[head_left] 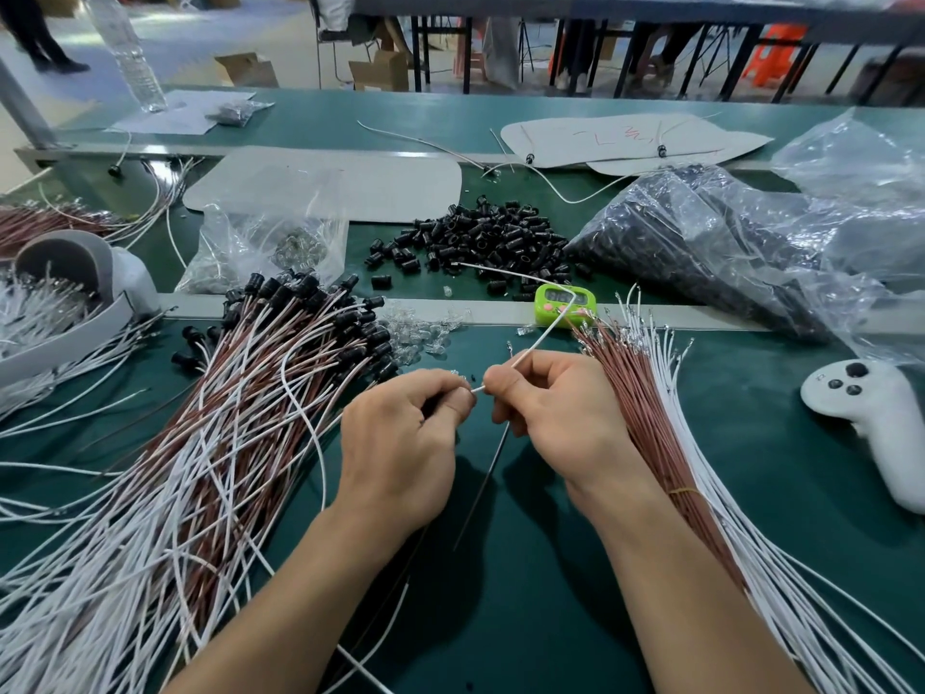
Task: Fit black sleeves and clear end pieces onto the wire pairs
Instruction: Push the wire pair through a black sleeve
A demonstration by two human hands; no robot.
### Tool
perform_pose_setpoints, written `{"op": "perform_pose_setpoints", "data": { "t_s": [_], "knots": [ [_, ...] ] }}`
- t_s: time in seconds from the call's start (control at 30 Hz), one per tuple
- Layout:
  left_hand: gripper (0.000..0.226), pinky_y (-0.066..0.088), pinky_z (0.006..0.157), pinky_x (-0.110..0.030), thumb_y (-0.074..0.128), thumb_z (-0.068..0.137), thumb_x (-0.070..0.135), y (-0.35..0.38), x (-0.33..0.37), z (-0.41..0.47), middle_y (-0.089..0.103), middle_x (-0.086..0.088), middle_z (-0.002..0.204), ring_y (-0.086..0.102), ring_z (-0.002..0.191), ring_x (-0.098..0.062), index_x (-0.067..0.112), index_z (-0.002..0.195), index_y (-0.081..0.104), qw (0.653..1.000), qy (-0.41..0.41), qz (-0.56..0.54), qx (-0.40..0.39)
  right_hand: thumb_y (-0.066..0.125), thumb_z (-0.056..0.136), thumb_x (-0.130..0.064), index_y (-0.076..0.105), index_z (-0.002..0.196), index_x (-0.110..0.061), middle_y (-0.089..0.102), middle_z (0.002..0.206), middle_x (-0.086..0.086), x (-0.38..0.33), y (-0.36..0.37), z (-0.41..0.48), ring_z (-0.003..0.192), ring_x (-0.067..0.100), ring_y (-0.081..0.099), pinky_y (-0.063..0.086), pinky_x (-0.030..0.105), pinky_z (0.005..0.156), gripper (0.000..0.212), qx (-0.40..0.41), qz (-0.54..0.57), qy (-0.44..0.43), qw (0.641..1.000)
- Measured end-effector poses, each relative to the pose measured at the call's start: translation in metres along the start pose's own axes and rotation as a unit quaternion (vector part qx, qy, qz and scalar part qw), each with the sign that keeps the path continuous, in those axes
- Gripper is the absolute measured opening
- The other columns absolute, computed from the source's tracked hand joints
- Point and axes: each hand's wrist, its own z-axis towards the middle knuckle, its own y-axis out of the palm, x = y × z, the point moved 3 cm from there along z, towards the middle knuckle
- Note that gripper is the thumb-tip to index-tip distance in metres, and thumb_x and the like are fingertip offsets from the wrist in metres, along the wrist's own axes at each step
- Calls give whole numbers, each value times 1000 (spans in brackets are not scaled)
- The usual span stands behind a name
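Observation:
My right hand [553, 410] pinches a white wire [538, 340] whose bare tip points left into my left hand [408, 440]. The left hand's fingers are closed around a small part, mostly hidden; a bit of clear piece shows at its fingertips. A dark brown wire [483, 485] hangs down from under my right hand. Loose black sleeves [488, 240] are heaped beyond my hands. Clear end pieces [425, 333] lie scattered near the grey strip. Wire pairs with black sleeves fitted [280, 373] are piled at left. A banded bundle of bare brown and white wires [665, 443] lies at right.
A green timer [565, 303] stands on the grey strip. A white controller [871, 418] lies at right. Plastic bags of black parts [701, 242] and clear parts [260, 242] sit further back. A grey foam headset piece [75, 273] is at far left.

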Motion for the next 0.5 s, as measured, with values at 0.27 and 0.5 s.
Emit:
{"op": "perform_pose_setpoints", "data": {
  "t_s": [0.27,0.5],
  "knots": [
    [37,39,63,-44,39,102,38,2,0,5,56,3,60,52,63,-19,19,72,50,997,19,76,-28,72,94,-11,72,72,-2,69,59,6,-2,6,-1,47,13,51,41,18,47,24,-37,52,13,998],
    [49,26,58,-37,41,103,41,-3,-3,7,47,3,53,45,57,-20,16,61,44,995,0,95,-2,70,94,-7,72,74,-11,70,64,8,-4,10,-4,49,14,53,42,19,48,21,-72,88,30,993]
  ]
}}
